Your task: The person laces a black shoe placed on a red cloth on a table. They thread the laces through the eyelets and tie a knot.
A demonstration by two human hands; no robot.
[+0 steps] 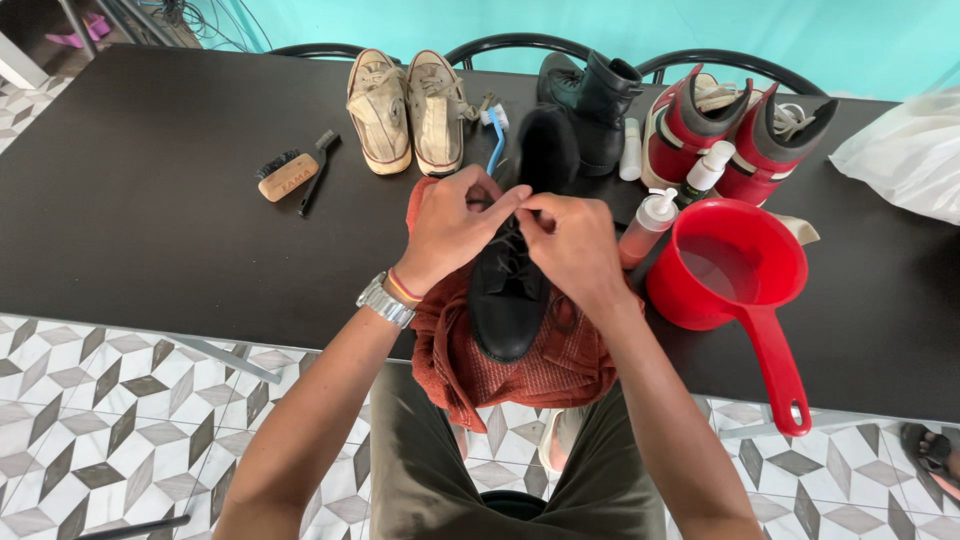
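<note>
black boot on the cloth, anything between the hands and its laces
Nothing visible does: the left hand and right hand are both already on the black boot at its laces, over the red cloth.

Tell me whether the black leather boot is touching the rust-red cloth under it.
Touching. The head view shows the black leather boot lying directly on the rust-red cloth, with the cloth bunched around its sole.

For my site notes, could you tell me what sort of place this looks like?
Probably a home room used for shoe cleaning: a dark table on patterned floor tiles, chairs along a turquoise wall, with several pairs of shoes, a wooden brush and a red water scoop.
</note>
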